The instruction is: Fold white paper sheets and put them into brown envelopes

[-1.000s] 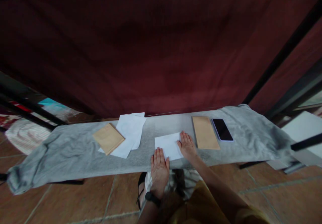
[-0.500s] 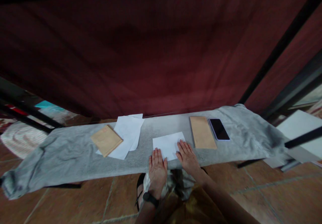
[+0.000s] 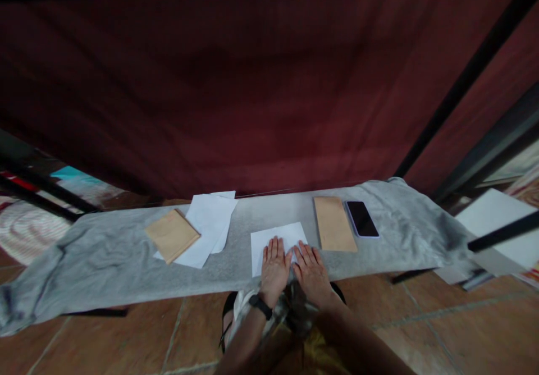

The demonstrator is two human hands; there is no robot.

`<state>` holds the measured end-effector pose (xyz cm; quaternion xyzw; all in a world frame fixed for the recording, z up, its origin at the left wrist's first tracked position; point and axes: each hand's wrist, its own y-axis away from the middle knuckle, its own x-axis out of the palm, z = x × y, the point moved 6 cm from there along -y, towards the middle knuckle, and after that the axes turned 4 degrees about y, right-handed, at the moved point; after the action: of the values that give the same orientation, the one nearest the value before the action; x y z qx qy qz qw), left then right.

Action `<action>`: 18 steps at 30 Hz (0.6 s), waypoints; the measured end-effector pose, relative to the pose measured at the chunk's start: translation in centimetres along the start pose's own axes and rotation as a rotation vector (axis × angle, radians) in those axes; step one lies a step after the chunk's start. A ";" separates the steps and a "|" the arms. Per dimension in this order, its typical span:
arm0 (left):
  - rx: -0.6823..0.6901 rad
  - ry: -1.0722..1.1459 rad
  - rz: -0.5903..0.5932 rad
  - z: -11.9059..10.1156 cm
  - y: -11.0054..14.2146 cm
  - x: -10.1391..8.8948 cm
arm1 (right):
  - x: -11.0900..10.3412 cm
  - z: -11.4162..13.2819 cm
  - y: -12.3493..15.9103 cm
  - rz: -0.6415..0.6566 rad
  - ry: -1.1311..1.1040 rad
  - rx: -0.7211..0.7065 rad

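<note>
A sheet of white paper lies flat at the near edge of the cloth-covered surface, in front of me. My left hand rests palm down on its middle, fingers stretched out. Close beside it, my right hand lies flat over the paper's right part, fingers extended. Both hands hide the paper's lower right portion. To the right of the paper is a brown envelope, and past it a phone with a dark screen.
Left of the hands, a brown packet lies partly over loose white sheets. Grey cloth covers the long narrow surface. A dark red curtain hangs behind it. Black bars and white boards stand at the right.
My left hand has slid up and right, onto the middle of the paper. The two hands are now closer together. The view has shifted slightly.
</note>
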<state>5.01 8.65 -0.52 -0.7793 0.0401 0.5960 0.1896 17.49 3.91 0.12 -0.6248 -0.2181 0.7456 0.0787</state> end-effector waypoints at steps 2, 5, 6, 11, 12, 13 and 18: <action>-0.024 -0.008 0.021 0.5 -1.1 0.1 | 0.0 0.0 0.0 0.013 -0.002 -0.002; -0.053 -0.029 0.031 2.2 -2.4 -0.1 | 0.2 -0.1 0.0 0.011 -0.006 0.000; -0.062 -0.036 0.027 2.8 -2.7 -0.3 | 0.2 -0.1 0.0 0.005 -0.007 0.000; -0.121 -0.049 -0.031 5.3 -2.7 -0.8 | 0.4 -0.3 0.2 -0.031 -0.010 -0.005; -0.130 -0.044 -0.052 5.6 -2.5 -0.9 | 0.5 -0.3 0.2 -0.024 -0.016 -0.005; -0.138 -0.038 -0.074 5.9 -2.2 -1.0 | 0.6 -0.3 0.2 -0.011 -0.021 -0.004; -0.177 -0.022 -0.105 6.7 -0.6 -1.4 | 0.9 -0.6 0.3 0.048 -0.018 0.004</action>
<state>-1.35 11.26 -0.55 -0.7874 -0.0557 0.5949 0.1515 17.90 4.10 -0.89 -0.6228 -0.2020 0.7534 0.0602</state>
